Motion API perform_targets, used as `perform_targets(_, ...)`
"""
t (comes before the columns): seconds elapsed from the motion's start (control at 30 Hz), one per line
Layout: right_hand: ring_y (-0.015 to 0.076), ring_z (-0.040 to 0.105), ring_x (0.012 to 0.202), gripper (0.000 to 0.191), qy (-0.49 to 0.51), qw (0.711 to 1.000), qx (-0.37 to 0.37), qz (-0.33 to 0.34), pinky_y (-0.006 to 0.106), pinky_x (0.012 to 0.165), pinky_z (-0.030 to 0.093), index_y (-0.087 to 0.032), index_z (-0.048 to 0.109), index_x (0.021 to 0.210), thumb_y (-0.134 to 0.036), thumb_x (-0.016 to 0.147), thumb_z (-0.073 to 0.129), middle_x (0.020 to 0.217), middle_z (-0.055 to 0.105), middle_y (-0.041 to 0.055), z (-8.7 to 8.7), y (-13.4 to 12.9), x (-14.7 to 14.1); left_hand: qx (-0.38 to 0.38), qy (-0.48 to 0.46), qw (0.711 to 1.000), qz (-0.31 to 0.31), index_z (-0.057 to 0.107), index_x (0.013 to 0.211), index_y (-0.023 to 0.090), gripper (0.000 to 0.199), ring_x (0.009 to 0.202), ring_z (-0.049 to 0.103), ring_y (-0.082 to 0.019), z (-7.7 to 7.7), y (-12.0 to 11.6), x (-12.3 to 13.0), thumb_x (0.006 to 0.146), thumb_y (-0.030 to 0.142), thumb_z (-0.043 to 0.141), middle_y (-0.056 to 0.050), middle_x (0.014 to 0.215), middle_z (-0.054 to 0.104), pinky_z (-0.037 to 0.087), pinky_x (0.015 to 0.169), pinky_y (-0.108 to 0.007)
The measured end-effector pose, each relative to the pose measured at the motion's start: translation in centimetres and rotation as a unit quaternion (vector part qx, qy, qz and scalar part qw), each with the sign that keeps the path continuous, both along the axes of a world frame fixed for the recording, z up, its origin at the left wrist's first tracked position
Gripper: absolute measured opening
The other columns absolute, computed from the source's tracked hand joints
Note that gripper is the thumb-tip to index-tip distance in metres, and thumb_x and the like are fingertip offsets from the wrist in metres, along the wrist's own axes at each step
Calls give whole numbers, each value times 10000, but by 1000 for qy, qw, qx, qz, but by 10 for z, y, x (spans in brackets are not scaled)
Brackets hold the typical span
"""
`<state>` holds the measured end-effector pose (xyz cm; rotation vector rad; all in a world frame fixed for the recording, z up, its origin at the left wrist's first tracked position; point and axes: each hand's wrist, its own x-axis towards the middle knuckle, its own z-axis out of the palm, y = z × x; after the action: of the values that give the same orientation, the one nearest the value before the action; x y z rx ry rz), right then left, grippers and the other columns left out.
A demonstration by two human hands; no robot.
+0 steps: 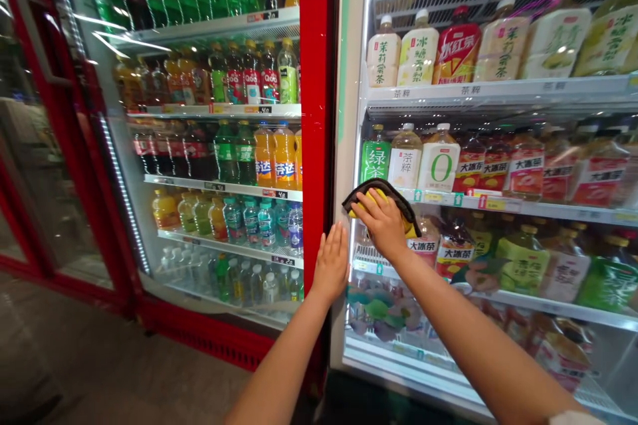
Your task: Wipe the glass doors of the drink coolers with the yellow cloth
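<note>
My right hand (383, 222) presses a yellow and dark grey cleaning cloth (409, 218) against the glass door (478, 212) of the right-hand drinks fridge. The cloth is folded, with its dark edge curving above my fingers. Bottles of tea stand behind the glass around it. Lower and to the left, my left hand (331, 262) lies flat with its fingers stretched upward on the pale door frame (347, 146), close to the red edge of the neighbouring fridge. Nothing is held in it.
A red-framed fridge (319, 80) on the left holds shelves of soft drinks. Its neighbour has shelves (448, 93) of large tea bottles. Farther left is another red-framed glass door (42, 146). Grey floor (100, 358) shows at the lower left.
</note>
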<state>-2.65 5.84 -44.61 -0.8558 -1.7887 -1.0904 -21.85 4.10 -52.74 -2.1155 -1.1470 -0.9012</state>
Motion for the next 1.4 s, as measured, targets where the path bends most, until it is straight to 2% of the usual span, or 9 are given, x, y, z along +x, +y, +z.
perform_targets(0.2,230,455,1449,428,-134,990,-40,-14,436,1169,338,-310,589,1396,-164,996,546,1532,538,-7,-31,-15,17,4,-4,1000,8,-58,1622,107,934,1572,164,-297,-12,-9,-1,852,99,470,-204,1685,198,281,1244,-556)
perform_targets(0.3,211,456,1449,420,-117,992,-42,-16,448,1194,305,-342,596,1384,-175,1003,538,1531,539,-22,-16,-12,18,13,-13,1000,16,-32,1625,97,911,1574,156,-299,-7,-12,0,863,114,468,-201,1686,202,263,1254,-544)
perform_targets(0.43,234,436,1463,419,-38,998,-38,-18,473,1188,313,-292,607,1384,-153,1000,515,1539,530,14,-7,1,-17,18,-33,998,40,10,1622,74,902,1579,128,-312,1,-14,-1,858,130,485,-208,1687,195,237,1257,-563)
perform_targets(0.63,217,518,1399,414,-149,987,-52,43,422,1149,393,-240,633,1349,-118,972,512,1503,571,25,-56,-8,-21,14,-21,997,80,68,1618,63,861,1582,117,-305,-12,-20,-12,863,134,476,-197,1689,198,282,1246,-553)
perform_targets(0.83,225,544,1379,350,-7,993,-37,111,423,1109,465,-196,699,1234,-85,987,476,1451,613,115,-23,2,-23,14,-36,996,78,45,1618,64,897,1581,110,-310,-11,-22,-16,851,123,506,-206,1691,183,278,1248,-553)
perform_targets(0.97,242,562,1362,380,-34,985,-79,147,492,1142,450,-163,689,1239,-46,967,450,1439,616,155,-38,6,-36,16,-59,996,60,-22,1621,86,925,1578,124,-313,-14,-24,-10,850,108,488,-209,1691,176,284,1241,-566)
perform_targets(1.1,214,527,1390,454,-130,970,-128,159,480,1178,425,-192,627,1345,-45,942,477,1462,606,102,-66,-10,-4,9,-41,999,23,-34,1624,104,933,1574,162,-278,-20,-25,7,846,90,481,-189,1690,201,314,1239,-519)
perform_targets(1.27,223,615,1266,250,-30,994,-56,88,410,1090,495,-239,737,1110,-176,996,523,1267,719,80,-54,-26,48,10,-26,1000,5,16,1623,83,913,1578,141,-269,-7,-22,46,857,120,512,-183,1688,210,275,1260,-508)
perform_targets(1.4,255,586,1313,283,25,997,-44,60,510,1179,399,-250,698,1225,-187,979,574,1303,710,96,-65,-36,59,20,-60,998,-3,22,1622,69,910,1579,97,-290,-2,-23,71,859,111,516,-201,1689,173,268,1260,-522)
